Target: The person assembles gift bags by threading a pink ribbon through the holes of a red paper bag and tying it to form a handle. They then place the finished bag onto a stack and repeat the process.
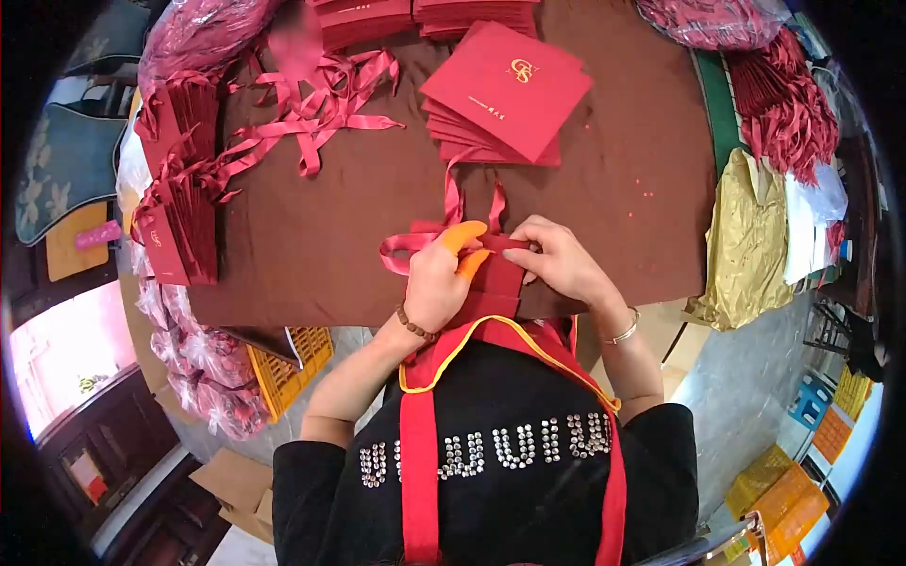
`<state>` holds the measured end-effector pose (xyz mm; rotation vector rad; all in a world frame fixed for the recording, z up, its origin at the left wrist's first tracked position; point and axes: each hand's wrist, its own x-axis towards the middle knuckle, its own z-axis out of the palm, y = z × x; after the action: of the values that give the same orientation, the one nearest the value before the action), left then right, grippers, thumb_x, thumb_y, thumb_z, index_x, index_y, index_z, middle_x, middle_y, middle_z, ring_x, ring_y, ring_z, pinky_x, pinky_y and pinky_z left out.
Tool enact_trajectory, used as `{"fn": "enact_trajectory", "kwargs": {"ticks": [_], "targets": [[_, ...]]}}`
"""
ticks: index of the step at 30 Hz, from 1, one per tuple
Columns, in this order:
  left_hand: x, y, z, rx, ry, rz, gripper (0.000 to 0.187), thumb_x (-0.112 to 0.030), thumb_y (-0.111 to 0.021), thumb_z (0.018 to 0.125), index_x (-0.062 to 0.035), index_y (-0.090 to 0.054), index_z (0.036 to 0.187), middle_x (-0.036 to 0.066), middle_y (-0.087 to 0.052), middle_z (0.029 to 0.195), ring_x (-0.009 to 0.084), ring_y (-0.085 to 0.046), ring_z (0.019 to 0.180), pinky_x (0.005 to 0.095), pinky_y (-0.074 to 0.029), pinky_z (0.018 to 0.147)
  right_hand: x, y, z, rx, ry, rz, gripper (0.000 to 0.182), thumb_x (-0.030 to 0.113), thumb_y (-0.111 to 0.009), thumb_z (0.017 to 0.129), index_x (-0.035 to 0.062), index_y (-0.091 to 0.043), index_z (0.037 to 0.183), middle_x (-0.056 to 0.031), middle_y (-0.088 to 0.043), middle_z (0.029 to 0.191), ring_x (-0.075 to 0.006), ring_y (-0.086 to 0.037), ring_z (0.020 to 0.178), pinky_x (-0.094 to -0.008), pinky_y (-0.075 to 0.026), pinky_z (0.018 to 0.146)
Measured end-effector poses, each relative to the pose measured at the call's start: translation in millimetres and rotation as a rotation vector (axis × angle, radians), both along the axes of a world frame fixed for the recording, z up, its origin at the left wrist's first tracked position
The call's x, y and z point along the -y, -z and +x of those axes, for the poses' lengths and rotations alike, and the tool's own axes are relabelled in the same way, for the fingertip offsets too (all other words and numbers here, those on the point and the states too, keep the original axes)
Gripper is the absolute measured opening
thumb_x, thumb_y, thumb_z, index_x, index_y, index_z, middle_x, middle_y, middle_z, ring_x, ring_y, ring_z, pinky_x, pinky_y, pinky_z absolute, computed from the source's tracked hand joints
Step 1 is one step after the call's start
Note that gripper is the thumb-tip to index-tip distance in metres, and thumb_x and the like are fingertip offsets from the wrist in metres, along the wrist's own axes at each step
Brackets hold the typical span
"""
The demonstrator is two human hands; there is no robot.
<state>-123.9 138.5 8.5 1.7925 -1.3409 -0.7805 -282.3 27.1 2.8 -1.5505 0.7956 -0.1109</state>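
Close to my body at the table's front edge is a small red paper bag (498,275), with a red ribbon (396,255) looping out to its left. My left hand (436,283) wears orange finger covers on two fingers and pinches the bag's upper left part. On the opposite side my right hand (563,261) grips the top edge of the same bag between thumb and fingers. What lies right between the fingertips is too small to make out. Just beyond the hands lies a stack of flat red bags (510,90) with gold print.
Loose red ribbons (321,113) lie at the back left of the brown-covered table (623,236). Rows of ribboned red bags (179,226) stand along the left edge. At right are a gold plastic wrapper (750,245) and a ribboned bundle (783,104). Plastic-wrapped packs (212,368) sit below left.
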Motion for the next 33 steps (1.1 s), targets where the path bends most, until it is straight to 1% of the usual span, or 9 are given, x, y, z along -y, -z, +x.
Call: {"fn": "enact_trajectory", "kwargs": {"ticks": [2,4,11,13,17,18,23,28,33], "targets": [[-0.1,5.7,-1.7,0.014,-0.051,-0.021,0.032,0.001,-0.066,0.075,-0.003,-0.059,0.105,0.012,-0.065,0.086,0.0207,-0.065,0.079,0.0287,-0.051,0.07,-0.2,-1.3,0.2,0.002,0.036,0.04,0.023,0.012,-0.061,0.082,-0.0084,-0.059,0.093,-0.0137,-0.053,0.091,-0.0201,-0.062,0.063,-0.0293,-0.05,0.056],[-0.9,11.1,-4.6,0.041,-0.054,-0.079,0.032,0.002,-0.066,0.074,-0.0029,-0.059,0.105,0.012,-0.065,0.085,0.0211,-0.065,0.078,0.0287,-0.051,0.069,0.3,-4.0,0.5,-0.043,0.025,0.09,0.016,0.008,-0.061,0.083,-0.0058,-0.059,0.091,-0.0062,-0.049,0.089,-0.0111,-0.054,0.065,-0.0243,-0.051,0.057],[1.7,14.1,-9.1,0.181,-0.019,-0.243,0.035,0.003,-0.067,0.072,-0.0036,-0.059,0.105,0.01,-0.063,0.079,0.0236,-0.062,0.071,0.0303,-0.049,0.063,-1.4,0.0,-1.7,-0.032,0.032,0.079,0.016,0.009,-0.06,0.084,-0.0048,-0.06,0.092,-0.0052,-0.048,0.088,-0.01,-0.052,0.066,-0.0239,-0.05,0.055],[3.5,9.2,-10.8,0.183,-0.002,-0.227,0.035,0.004,-0.065,0.072,-0.0034,-0.059,0.105,0.011,-0.061,0.08,0.0264,-0.061,0.071,0.033,-0.048,0.063,-3.2,3.7,-2.8,0.008,0.043,0.026,0.023,0.014,-0.06,0.083,-0.0055,-0.059,0.095,-0.0119,-0.052,0.09,-0.0189,-0.059,0.06,-0.0285,-0.05,0.052],[5.7,5.8,-13.2,0.198,0.044,-0.169,0.035,0.002,-0.062,0.073,-0.0004,-0.057,0.108,0.013,-0.058,0.08,0.0299,-0.058,0.071,0.0369,-0.047,0.064,-4.7,4.3,-4.1,0.021,0.049,0.027,0.022,0.014,-0.06,0.082,-0.0031,-0.06,0.095,-0.0122,-0.053,0.09,-0.0201,-0.06,0.063,-0.0284,-0.05,0.052],[6.3,5.6,-13.7,0.191,0.057,-0.191,0.035,0.002,-0.062,0.073,-0.0004,-0.057,0.108,0.013,-0.058,0.08,0.0299,-0.058,0.071,0.0369,-0.047,0.064,-5.6,0.3,-3.8,0.017,0.066,0.032,0.016,0.011,-0.06,0.083,-0.002,-0.061,0.092,-0.0067,-0.051,0.087,-0.0142,-0.056,0.07,-0.026,-0.049,0.059],[7.8,-6.1,-21.5,0.556,0.149,-0.141,0.028,-0.008,-0.06,0.079,-0.0052,-0.059,0.108,0.013,-0.061,0.085,0.0312,-0.059,0.076,0.0378,-0.049,0.067,-12.6,5.6,-2.7,0.163,0.083,-0.427,0.016,0.016,-0.063,0.076,0.0049,-0.066,0.086,-0.0147,-0.06,0.084,-0.0319,-0.057,0.086,-0.0394,-0.046,0.077],[6.8,26.0,-12.5,0.659,0.208,-0.424,0.031,-0.003,-0.06,0.076,-0.0033,-0.058,0.107,0.014,-0.057,0.08,0.0297,-0.057,0.072,0.0368,-0.047,0.064,-18.4,35.8,5.7,0.192,0.005,-0.366,0.018,0.013,-0.063,0.075,0.0013,-0.062,0.09,-0.0147,-0.056,0.089,-0.0291,-0.058,0.085,-0.0391,-0.049,0.07],[5.2,29.6,-3.0,0.54,0.129,-0.296,0.039,-0.001,-0.064,0.073,-0.0036,-0.057,0.112,0.011,-0.057,0.075,0.0269,-0.057,0.064,0.0343,-0.047,0.059,-19.7,27.2,2.5,0.157,0.059,-0.255,0.021,0.014,-0.061,0.077,-0.0021,-0.061,0.091,-0.0166,-0.054,0.091,-0.03,-0.06,0.08,-0.0364,-0.052,0.057]]}}
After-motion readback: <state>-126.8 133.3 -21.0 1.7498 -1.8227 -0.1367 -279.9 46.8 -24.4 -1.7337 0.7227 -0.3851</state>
